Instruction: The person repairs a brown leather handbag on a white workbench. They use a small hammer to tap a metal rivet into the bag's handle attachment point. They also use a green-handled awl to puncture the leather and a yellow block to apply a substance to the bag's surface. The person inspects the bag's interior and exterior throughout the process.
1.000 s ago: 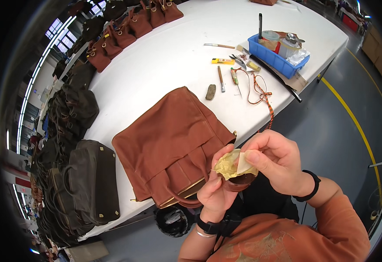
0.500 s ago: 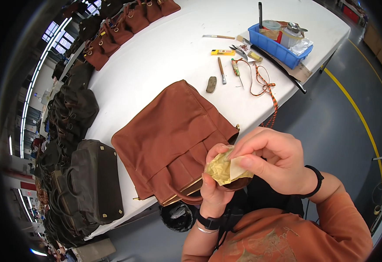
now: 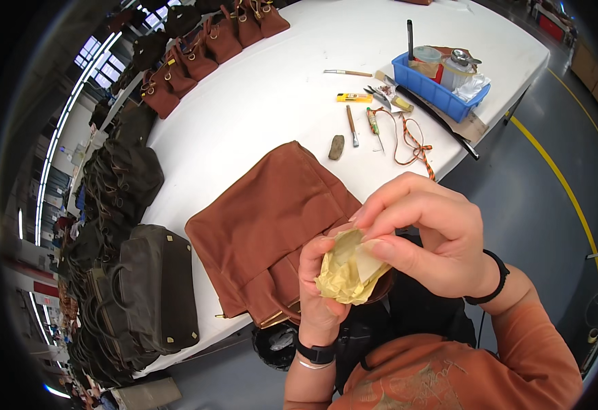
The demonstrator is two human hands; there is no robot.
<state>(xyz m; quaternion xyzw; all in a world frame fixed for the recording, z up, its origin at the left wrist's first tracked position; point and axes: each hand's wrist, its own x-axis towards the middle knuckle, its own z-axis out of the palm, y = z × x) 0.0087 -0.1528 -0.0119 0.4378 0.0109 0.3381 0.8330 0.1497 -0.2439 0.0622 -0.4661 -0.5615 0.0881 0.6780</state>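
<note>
My left hand (image 3: 317, 283) is closed around a crumpled piece of pale yellow paper (image 3: 343, 283), cupping it from the left and below. With thumb and fingertips, my right hand (image 3: 432, 236) pinches a paler flap at the paper's upper right edge. The paper is folded into a loose pocket, and I cannot tell whether anything lies inside it. Just beyond my hands, a reddish-brown bag (image 3: 265, 215) lies on the white table (image 3: 230, 126). Part of its zipper shows at the near edge, while my hands hide its right lower corner.
Several dark bags (image 3: 159, 287) line the left side, with smaller brown bags (image 3: 224, 42) at the back. Brushes (image 3: 352, 126), a yellow box (image 3: 354, 98), a grey-brown block (image 3: 336, 147), an awl-like tool (image 3: 374, 124) and a cord (image 3: 408, 147) lie near a blue bin (image 3: 422, 76).
The yellow paper is now tilted with its hollow more visible, and my left fingers have shifted around it. My right hand has risen slightly, still pinching the flap. The whole view has shifted a little.
</note>
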